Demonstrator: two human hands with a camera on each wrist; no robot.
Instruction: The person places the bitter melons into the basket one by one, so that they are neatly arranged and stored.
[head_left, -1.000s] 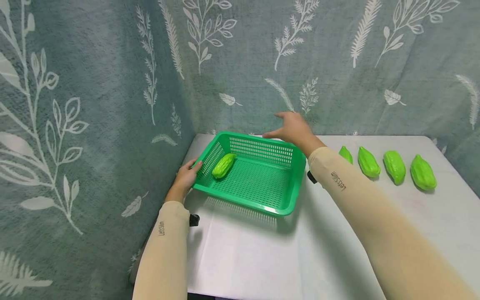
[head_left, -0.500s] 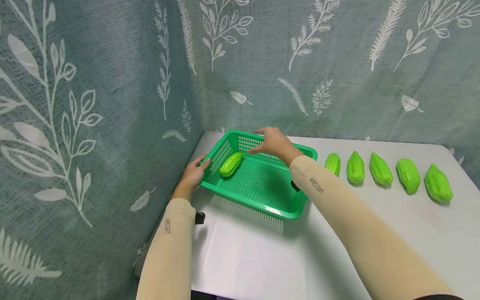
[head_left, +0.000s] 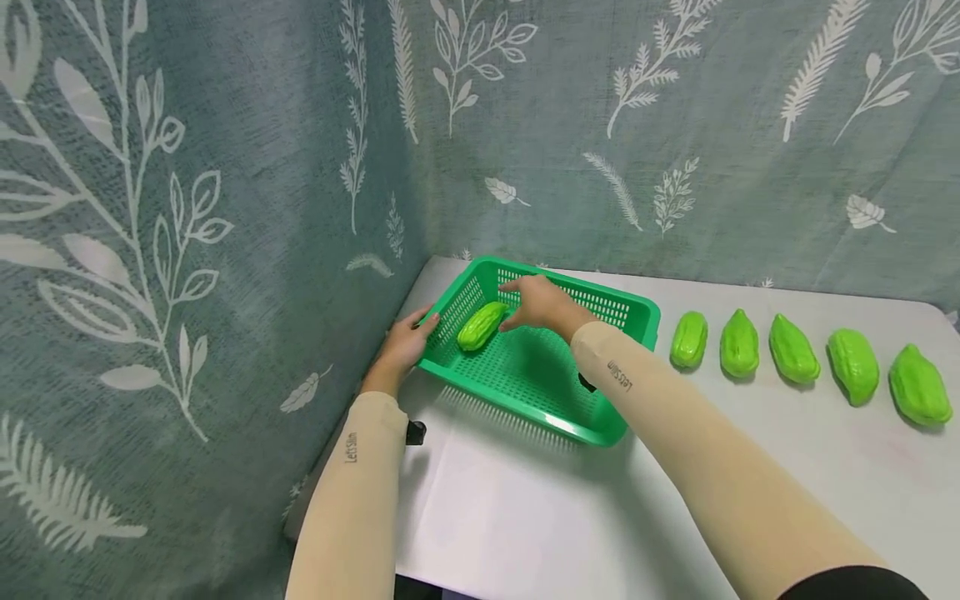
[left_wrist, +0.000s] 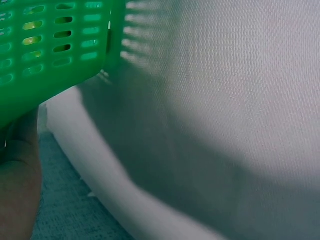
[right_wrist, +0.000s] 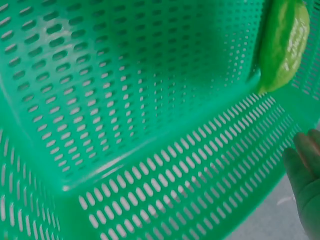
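A green plastic basket [head_left: 517, 408] with slotted walls stands on the white-covered table. My left hand [head_left: 402, 346] holds its left rim, thumb over the edge; in the left wrist view, part of this hand [left_wrist: 17, 190] shows under the basket's wall [left_wrist: 50, 82]. One light-green ridged gourd [head_left: 481, 326] lies inside, near the left end. Just to its right, my right hand [head_left: 542, 302] reaches over the basket with thumb and fingers spread apart, nothing between them. The right wrist view shows the gourd [right_wrist: 285, 47] apart from the partly visible right hand [right_wrist: 307, 175].
Several more green gourds [head_left: 739, 345] lie in a spaced row on the table, right of the basket. A patterned grey-green curtain [head_left: 555, 125] hangs behind and along the left side. The table's front edge [head_left: 435, 583] shows at the bottom.
My right hand has come from above the basket's far rim down and leftward to beside the gourd inside. The left hand keeps its hold on the rim. The head view has turned rightward.
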